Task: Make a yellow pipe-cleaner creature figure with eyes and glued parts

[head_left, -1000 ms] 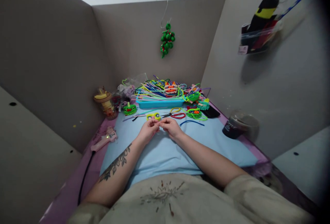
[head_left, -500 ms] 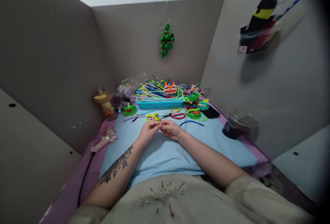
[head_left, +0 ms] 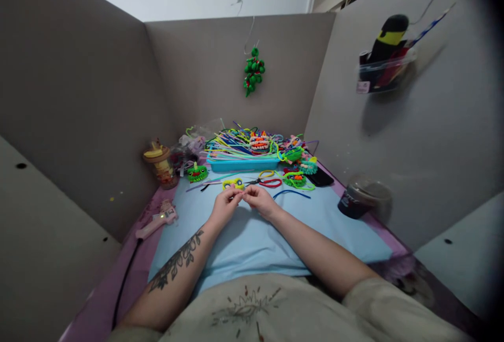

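Observation:
My left hand (head_left: 227, 204) and my right hand (head_left: 259, 200) meet over the light blue cloth, fingertips pinched close together. Whatever lies between the fingers is too small to make out. Just beyond my left fingers is a yellow fuzzy pipe-cleaner piece with two eyes (head_left: 233, 184), partly hidden by them. Red-and-yellow-handled pliers (head_left: 269, 182) rest behind my right hand, tips toward the yellow piece. A dark blue pipe cleaner (head_left: 292, 193) lies to the right of my right hand.
A blue tray (head_left: 244, 165) piled with pipe cleaners stands at the back. Left are a green fuzzy figure (head_left: 197, 174), a lidded cup (head_left: 159, 166) and a pink glue gun (head_left: 157, 222) with its cord. Right are a phone (head_left: 321, 177) and a dark cup (head_left: 354, 200). Grey panels surround the table.
The camera view has tilted slightly, so the scene sits a little lower. My hands stay pinched together, with the fingertips shifted slightly and the wrists a bit more raised.

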`<state>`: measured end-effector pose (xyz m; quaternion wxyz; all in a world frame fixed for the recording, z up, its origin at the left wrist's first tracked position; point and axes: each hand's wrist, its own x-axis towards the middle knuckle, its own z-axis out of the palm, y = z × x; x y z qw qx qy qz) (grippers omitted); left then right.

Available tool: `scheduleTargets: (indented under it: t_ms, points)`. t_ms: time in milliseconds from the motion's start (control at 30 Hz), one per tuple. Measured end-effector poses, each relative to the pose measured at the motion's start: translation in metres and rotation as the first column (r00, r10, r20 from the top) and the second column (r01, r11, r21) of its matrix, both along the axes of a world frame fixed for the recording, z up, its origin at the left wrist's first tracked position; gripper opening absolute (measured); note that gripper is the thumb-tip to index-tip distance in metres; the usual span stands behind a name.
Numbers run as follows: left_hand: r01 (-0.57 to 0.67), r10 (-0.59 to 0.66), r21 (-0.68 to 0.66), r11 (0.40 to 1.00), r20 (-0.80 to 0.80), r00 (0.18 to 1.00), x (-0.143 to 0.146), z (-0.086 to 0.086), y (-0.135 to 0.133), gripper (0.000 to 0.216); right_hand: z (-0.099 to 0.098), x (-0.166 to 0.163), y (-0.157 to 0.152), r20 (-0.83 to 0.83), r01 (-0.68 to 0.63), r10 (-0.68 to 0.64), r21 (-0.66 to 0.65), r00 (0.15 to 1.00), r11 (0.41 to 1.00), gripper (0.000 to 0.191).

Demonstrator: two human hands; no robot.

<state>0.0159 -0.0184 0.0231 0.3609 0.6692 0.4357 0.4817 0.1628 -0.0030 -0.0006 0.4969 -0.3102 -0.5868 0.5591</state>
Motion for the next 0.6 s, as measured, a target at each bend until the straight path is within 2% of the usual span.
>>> scheduleTargets:
  t_ms: [100,167,333,433,600]
  points:
    - [-0.014,0.014,-0.002,1.000,-0.016,1.000,0.000,-0.002,0.001,0.020,0.002,-0.001,-0.003,0.028,0.191,-0.199,0.177,0.980,0.965,0.026]
    - [-0.013,0.013,-0.002,1.000,-0.043,0.999,-0.001,-0.004,0.002,0.022,0.004,-0.001,-0.006,0.099,0.258,-0.299,0.297,0.949,0.919,0.023]
    - [-0.018,0.025,0.056,0.998,-0.124,0.992,-0.001,-0.008,0.004,0.018,0.008,0.003,-0.012,0.268,0.178,-0.413,0.611,0.871,0.771,0.010]
    - [-0.005,0.008,0.022,1.000,-0.137,0.991,-0.002,-0.007,0.005,0.018,0.007,0.005,-0.010,0.293,0.132,-0.435,0.682,0.851,0.719,0.012]
    - [0.002,0.001,0.024,1.000,-0.152,0.988,-0.002,-0.007,0.005,0.021,0.004,0.009,-0.005,0.329,0.087,-0.459,0.729,0.825,0.679,0.017]
